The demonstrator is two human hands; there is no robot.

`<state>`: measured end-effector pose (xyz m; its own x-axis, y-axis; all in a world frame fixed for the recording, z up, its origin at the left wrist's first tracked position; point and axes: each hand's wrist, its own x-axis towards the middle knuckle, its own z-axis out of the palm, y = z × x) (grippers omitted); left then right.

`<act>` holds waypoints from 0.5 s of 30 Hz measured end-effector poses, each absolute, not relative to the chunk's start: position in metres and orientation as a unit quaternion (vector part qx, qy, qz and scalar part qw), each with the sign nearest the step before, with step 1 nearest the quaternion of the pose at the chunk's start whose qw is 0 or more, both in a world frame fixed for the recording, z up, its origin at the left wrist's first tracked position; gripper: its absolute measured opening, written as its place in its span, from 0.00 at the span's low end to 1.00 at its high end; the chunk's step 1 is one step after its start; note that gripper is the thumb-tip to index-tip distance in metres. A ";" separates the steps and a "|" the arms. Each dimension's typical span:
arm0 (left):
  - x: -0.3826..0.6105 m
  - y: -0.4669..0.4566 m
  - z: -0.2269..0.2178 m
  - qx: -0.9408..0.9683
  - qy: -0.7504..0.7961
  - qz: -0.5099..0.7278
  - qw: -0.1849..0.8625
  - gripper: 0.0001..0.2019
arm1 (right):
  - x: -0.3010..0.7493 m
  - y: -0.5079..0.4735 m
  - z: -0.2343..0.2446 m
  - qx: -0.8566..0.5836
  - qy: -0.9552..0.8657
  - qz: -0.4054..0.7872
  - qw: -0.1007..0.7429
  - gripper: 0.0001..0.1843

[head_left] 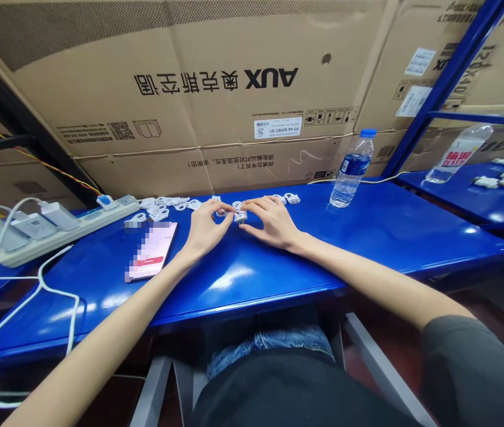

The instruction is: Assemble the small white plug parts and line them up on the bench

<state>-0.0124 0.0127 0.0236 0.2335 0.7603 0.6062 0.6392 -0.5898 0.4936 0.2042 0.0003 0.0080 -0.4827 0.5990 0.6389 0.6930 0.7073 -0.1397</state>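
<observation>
Near the back of the blue table, a small white plug (pixel 240 216) with a ring-shaped grip and brass-coloured prongs is between my two hands. My left hand (pixel 206 226) pinches it from the left with thumb and index finger. From the right, the thumb and index finger of my right hand (pixel 274 223) close around it. Several similar white plugs (pixel 159 212) lie in a loose heap left of my hands. Another white plug (pixel 292 198) rests just beyond my right hand, and others there are partly hidden by the fingers.
A phone (pixel 156 252) lies left of my left forearm. Farther left are a power strip (pixel 87 222) with chargers and loose white cables (pixel 76 296). A water bottle (pixel 352 169) stands at the back right. Large cardboard boxes (pixel 216 118) wall off the table's back edge.
</observation>
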 end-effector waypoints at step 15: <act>-0.013 0.014 0.015 0.832 0.379 0.405 0.017 0.09 | 0.203 0.004 0.005 -0.393 -0.831 -0.039 0.391 0.19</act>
<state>-0.0127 0.0139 0.0154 0.3849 0.6444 0.6607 0.6164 -0.7123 0.3356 0.2035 0.0040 0.0050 -0.3849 0.6223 0.6816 0.6838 0.6883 -0.2422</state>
